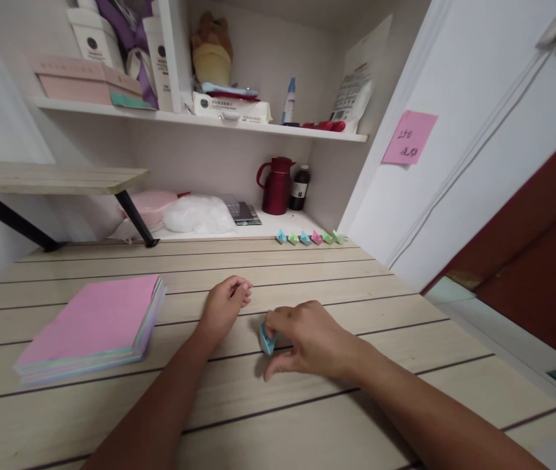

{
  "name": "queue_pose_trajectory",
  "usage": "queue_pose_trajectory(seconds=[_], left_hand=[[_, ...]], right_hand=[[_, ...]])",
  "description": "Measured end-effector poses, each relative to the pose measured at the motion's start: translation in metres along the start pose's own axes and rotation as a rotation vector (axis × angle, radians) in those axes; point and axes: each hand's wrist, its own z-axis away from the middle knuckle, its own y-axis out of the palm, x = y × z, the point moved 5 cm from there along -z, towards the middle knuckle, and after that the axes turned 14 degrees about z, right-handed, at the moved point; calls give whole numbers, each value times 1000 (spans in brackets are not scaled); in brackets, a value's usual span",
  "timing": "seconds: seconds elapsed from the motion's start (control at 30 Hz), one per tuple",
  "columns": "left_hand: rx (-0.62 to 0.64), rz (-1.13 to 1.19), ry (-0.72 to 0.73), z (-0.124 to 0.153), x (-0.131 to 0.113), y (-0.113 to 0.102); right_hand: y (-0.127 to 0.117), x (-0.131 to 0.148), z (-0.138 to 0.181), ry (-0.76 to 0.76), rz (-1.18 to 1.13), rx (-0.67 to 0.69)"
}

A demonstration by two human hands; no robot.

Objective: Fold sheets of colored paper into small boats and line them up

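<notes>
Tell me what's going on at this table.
A person is handling paper at a wooden table. The right hand pinches a small blue folded paper against the tabletop. The left hand rests beside it, fingers loosely curled, holding nothing. A stack of coloured sheets, pink on top, lies to the left, and a row of small folded pieces lines the table's far edge.

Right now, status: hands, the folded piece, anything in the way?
Right hand pinching blue folded paper on the table. Left hand curled, empty, beside it. Paper stack off left, five folded pieces at far edge, all apart.
</notes>
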Motion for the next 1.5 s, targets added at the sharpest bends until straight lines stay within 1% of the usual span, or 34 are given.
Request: queue_pose_trajectory(seconds=[0.13,0.2,0.23,0.3,0.33,0.4,0.47,0.53,0.57,0.6,0.67,0.8,0.93,1.0,1.03,1.07,1.13,1.2,1.27,1.3,1.37,1.43,1.5], left_hand=[[6,2,-9,0,0,0],[9,1,-14,1,0,0],[9,-1,-15,1,-1,0],[7,-7,-13,0,-1,0],[5,-10,-10,0,-1,0],[1,-16,-3,0,-1,0],[4,-24,4,0,0,1],[13,-35,7,-1,0,2],[18,-40,7,-1,0,2],[21,-45,5,-1,0,2],[26,-53,-1,-2,-1,2],[46,-66,-27,-2,-2,4],[79,-78,-55,-1,-2,7],[91,-82,-71,-1,-2,8],[97,-84,-81,-1,-2,9],[101,-85,-92,-1,-2,9],[111,-85,-116,-1,-3,10],[122,-81,-138,-1,-4,11],[131,-77,-148,0,-6,10],[134,-77,-146,0,-6,10],[132,-86,-127,0,-7,7],[119,-112,-89,-1,-7,3],[109,-153,-38,-2,-6,-2]], right_hand=[[15,3,-3,-32,62,40],[15,3,-4,-24,4,9],[13,2,-5,-7,-63,-24],[9,-7,-7,73,-295,-118],[7,-15,-8,147,-460,-170],[9,-35,-9,327,-858,-260],[15,-52,-9,456,-1263,-324],[18,-62,-11,483,-1588,-375],[19,-65,-11,475,-1706,-399],[20,-68,-12,467,-1796,-415],[21,-71,-12,460,-1903,-427],[23,-72,-13,458,-1940,-418],[23,-73,-13,469,-1867,-429],[22,-75,-13,475,-1745,-441],[20,-77,-12,478,-1636,-457],[17,-79,-11,471,-1479,-483],[4,-79,-7,388,-1037,-543],[-9,-69,-4,211,-555,-567],[-14,-55,-1,24,-190,-559],[-14,-50,0,-43,-65,-553],[-12,-45,1,-114,113,-537],[-7,-44,-2,-143,203,-483],[1,-46,-5,-151,218,-404]])
